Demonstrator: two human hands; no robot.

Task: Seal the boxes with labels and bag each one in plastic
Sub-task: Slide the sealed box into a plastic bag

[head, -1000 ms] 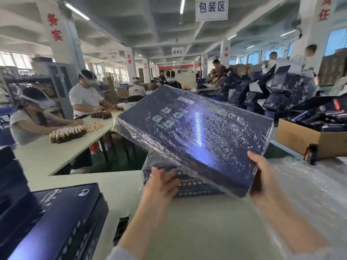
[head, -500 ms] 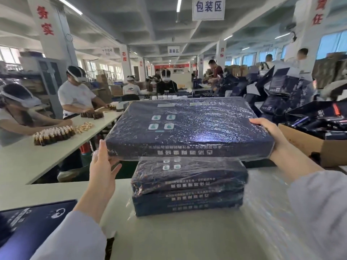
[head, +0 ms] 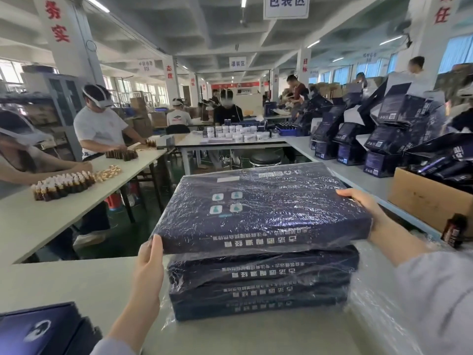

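The left hand [head: 150,260] and right hand [head: 359,201] are holding the top box [head: 256,201] over the stack [head: 256,290], each grip curled round an edge.

White pillars [head: 67,39] bearing red characters hold a coffered ceiling [head: 204,26] with tube lights [head: 244,1]; windows [head: 458,53] right, green floor [head: 146,198].
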